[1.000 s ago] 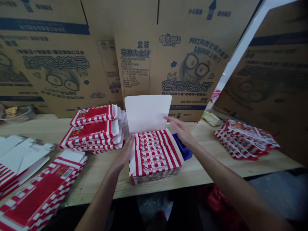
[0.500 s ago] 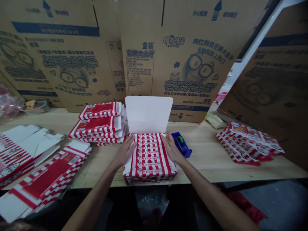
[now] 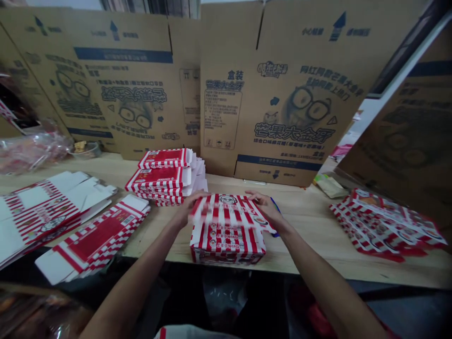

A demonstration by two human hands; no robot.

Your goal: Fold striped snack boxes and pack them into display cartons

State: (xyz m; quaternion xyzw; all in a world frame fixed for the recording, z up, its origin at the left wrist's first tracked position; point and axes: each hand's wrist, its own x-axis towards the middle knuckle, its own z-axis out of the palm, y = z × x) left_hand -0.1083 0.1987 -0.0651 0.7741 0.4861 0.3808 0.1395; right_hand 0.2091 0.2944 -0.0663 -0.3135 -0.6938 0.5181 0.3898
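On the bench [image 3: 310, 226], the fingers [image 3: 197, 197] of both hands lie close together on the two sides of a red and white lid [image 3: 226, 212]. You cannot tell if they pinch it. The lid is blurred and tilts over a box [image 3: 228, 246]. The left hand [image 3: 185, 209] and right hand [image 3: 266, 205] are just above the box, near the bench's front edge. Flat boxes lie in stacks [image 3: 165, 176] behind it, a left pile [image 3: 95, 240] and a right pile [image 3: 384, 226]. Brown cardboard sheets [image 3: 268, 94] stand at the back.
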